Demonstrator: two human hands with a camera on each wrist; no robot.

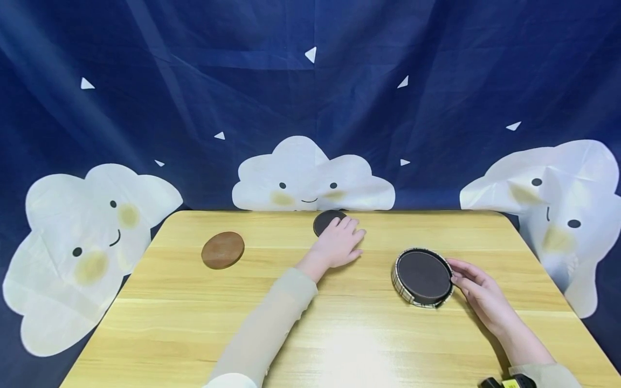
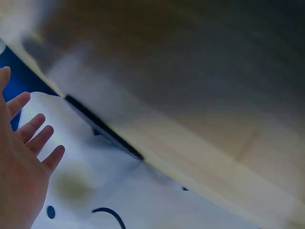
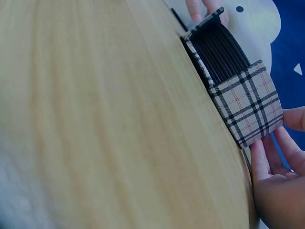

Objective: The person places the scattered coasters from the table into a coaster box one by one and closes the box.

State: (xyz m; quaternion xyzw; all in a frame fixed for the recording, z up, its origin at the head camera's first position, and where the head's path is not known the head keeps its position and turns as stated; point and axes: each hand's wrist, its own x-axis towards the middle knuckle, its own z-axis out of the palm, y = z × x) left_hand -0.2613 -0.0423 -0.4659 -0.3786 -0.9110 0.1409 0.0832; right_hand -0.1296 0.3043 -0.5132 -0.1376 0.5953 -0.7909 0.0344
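Note:
A round plaid coaster holder (image 1: 404,288) stands on the right side of the table, filled with a stack of dark coasters (image 1: 424,274). My right hand (image 1: 482,293) grips its right side with thumb and fingers at the wall. In the right wrist view, the holder (image 3: 248,102) shows a gap in its wall with the stack's edges visible. At the far edge lies a black round coaster (image 1: 324,222). My left hand (image 1: 338,242) reaches over its right side, fingers loosely spread and partly covering it. The left wrist view shows that hand (image 2: 24,152) beside the coaster's edge (image 2: 105,128).
A brown round coaster (image 1: 223,250) lies on the left part of the wooden table (image 1: 170,323). Behind the table hangs a dark blue curtain (image 1: 271,81) with white clouds. A black and yellow device (image 1: 511,382) sits at the right wrist.

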